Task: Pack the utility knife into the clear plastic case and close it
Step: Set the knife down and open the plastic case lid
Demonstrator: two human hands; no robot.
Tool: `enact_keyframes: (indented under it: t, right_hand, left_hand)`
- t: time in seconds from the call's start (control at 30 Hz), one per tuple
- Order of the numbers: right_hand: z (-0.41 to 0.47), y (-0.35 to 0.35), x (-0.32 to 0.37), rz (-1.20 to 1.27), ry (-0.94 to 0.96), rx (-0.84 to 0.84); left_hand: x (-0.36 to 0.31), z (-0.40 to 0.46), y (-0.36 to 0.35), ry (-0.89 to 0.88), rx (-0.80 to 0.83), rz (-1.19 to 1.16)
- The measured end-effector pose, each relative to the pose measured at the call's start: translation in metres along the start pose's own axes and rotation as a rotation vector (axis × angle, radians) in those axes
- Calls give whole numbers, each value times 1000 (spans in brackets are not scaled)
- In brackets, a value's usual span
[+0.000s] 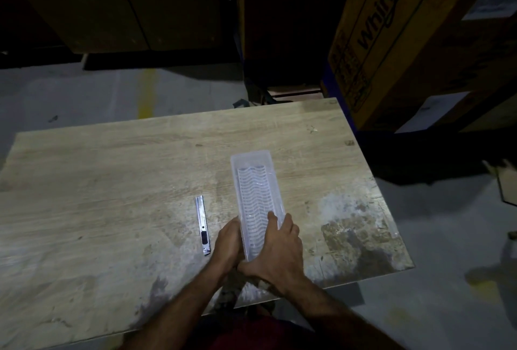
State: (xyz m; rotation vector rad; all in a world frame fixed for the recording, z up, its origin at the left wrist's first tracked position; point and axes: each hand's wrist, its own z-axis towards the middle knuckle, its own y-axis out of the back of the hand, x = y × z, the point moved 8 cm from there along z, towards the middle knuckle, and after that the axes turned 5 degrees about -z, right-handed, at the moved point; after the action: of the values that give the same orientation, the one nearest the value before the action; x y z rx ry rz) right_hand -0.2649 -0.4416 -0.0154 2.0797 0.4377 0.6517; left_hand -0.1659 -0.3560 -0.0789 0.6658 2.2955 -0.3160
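Observation:
A long clear plastic case (255, 187) with a ribbed wavy surface lies lengthwise on the wooden table (112, 182), running away from me. My left hand (228, 242) grips the case's near left side. My right hand (277, 252) holds its near right side, thumb pressed on top. The silver utility knife (203, 225) with a black slider lies flat on the table just left of the case, a short way from my left hand. I cannot tell whether the case is open or closed.
A large cardboard appliance box (391, 42) stands beyond the table's far right corner. Dark boxes or cabinets (140, 5) stand at the back. Grey floor with a yellow stripe (147, 92) lies behind the table. The table's near right part is stained and worn.

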Motion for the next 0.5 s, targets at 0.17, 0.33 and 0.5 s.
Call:
enact_keyframes:
  t: [0.17, 0.33, 0.5]
  right_hand:
    - [5, 10, -17, 369, 56, 12]
    - [13, 17, -40, 865, -26, 2]
    - [22, 47, -99, 612, -70, -242]
  left_hand:
    - [-5, -3, 0, -267, 66, 372]
    - [-12, -16, -4, -432, -193, 749]
    - [-12, -15, -9, -434, -212, 782]
